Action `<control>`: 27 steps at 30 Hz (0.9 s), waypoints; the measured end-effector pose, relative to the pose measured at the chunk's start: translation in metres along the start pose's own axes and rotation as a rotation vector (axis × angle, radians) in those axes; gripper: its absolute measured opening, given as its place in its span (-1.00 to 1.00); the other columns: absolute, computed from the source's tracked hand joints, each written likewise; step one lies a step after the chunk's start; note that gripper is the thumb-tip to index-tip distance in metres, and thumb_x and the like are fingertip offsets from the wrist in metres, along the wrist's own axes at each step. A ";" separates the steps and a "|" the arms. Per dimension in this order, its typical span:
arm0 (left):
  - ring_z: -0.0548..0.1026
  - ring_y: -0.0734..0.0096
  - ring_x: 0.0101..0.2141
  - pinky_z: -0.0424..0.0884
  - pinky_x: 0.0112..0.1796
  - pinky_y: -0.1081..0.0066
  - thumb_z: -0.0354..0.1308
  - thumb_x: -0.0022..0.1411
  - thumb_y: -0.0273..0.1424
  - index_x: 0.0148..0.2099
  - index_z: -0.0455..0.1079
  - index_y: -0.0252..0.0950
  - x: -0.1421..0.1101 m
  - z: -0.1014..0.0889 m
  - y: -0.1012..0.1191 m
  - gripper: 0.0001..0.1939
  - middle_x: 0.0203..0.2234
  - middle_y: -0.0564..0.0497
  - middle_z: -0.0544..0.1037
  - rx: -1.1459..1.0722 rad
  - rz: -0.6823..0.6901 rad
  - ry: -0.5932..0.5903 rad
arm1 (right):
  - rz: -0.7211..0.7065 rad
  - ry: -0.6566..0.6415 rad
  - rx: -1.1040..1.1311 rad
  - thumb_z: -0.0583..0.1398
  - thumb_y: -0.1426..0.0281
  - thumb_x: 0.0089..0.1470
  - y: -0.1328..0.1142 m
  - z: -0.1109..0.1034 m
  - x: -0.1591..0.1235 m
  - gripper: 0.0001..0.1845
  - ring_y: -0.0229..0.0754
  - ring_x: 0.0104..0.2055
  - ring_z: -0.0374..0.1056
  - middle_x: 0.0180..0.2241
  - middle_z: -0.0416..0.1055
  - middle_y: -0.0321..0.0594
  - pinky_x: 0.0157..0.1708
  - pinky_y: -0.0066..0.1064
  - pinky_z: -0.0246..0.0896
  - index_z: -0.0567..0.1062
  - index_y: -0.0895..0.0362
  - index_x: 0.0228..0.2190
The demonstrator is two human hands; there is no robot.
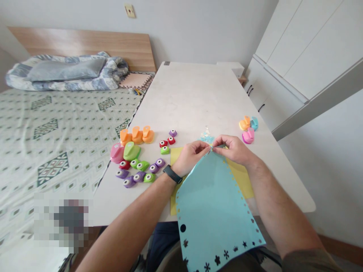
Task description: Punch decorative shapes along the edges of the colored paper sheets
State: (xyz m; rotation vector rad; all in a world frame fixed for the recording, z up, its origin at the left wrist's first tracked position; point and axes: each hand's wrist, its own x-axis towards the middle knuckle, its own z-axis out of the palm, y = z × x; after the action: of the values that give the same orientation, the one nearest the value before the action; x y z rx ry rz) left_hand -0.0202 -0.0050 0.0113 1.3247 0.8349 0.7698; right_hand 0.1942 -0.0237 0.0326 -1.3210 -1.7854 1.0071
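Observation:
A light blue paper sheet (214, 204) with punched shapes along its edges lies under my hands and hangs over the table's near edge. My left hand (190, 156) and my right hand (234, 148) meet at its far edge, both pinching that edge with closed fingers; a small punch may sit between them but is hidden. A black band is on my left wrist. A yellow sheet (242, 177) lies beneath the blue one. Small paper cut-outs (206, 135) are scattered just beyond my fingers.
Several small craft punches (138, 166) in orange, pink, green, purple and red sit left on the white table (195, 94). Three more punches (248, 128) stand at the right. A bed (56, 121) adjoins the table's left side; white cabinets (297, 49) stand right.

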 end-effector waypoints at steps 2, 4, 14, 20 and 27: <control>0.44 0.47 -0.42 0.34 -0.40 0.49 0.37 0.12 0.05 -0.20 0.51 -0.36 0.000 0.000 0.000 -0.47 -0.39 0.00 0.56 0.007 0.002 -0.003 | -0.010 -0.004 -0.010 0.34 0.23 0.14 -0.001 0.000 0.000 -0.81 -0.06 -0.16 0.50 -0.25 0.61 -0.19 -0.13 -0.27 0.37 0.61 0.08 -0.27; 0.43 0.48 -0.43 0.34 -0.40 0.50 0.36 0.13 0.05 -0.20 0.51 -0.36 0.001 0.000 0.000 -0.47 -0.40 0.01 0.55 0.009 0.004 -0.004 | -0.018 -0.007 -0.010 0.33 0.24 0.14 -0.002 -0.001 0.000 -0.82 -0.07 -0.16 0.50 -0.25 0.61 -0.19 -0.13 -0.27 0.36 0.60 0.08 -0.27; 0.44 0.49 -0.44 0.35 -0.44 0.49 0.39 0.12 0.02 -0.18 0.50 -0.34 0.006 -0.003 -0.008 -0.49 -0.41 0.01 0.55 -0.039 -0.059 0.033 | -0.031 0.008 0.019 0.32 0.27 0.14 -0.003 -0.003 -0.002 -0.84 -0.10 -0.20 0.46 -0.30 0.57 -0.21 -0.15 -0.30 0.33 0.58 0.09 -0.30; 0.53 0.50 -0.41 0.40 -0.42 0.51 0.34 0.21 -0.11 -0.06 0.50 -0.36 0.025 -0.001 -0.011 -0.57 -0.20 -0.10 0.61 -0.080 -0.132 0.155 | -0.022 -0.022 0.007 0.30 0.30 0.13 -0.004 -0.002 -0.003 -0.88 -0.11 -0.19 0.45 -0.30 0.56 -0.23 -0.13 -0.31 0.31 0.56 0.09 -0.32; 0.60 0.46 -0.36 0.46 -0.37 0.48 0.40 0.18 -0.16 0.05 0.46 -0.34 0.028 -0.003 -0.009 -0.51 -0.05 -0.17 0.61 -0.228 -0.201 0.126 | -0.003 -0.022 -0.017 0.29 0.29 0.14 -0.004 0.000 -0.002 -0.87 -0.12 -0.20 0.45 -0.30 0.56 -0.25 -0.12 -0.30 0.31 0.55 0.09 -0.31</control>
State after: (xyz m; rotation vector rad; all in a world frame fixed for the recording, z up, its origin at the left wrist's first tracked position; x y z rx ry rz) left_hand -0.0088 0.0194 0.0004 0.9816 0.9353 0.7704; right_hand 0.1933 -0.0265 0.0361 -1.3219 -1.8157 1.0104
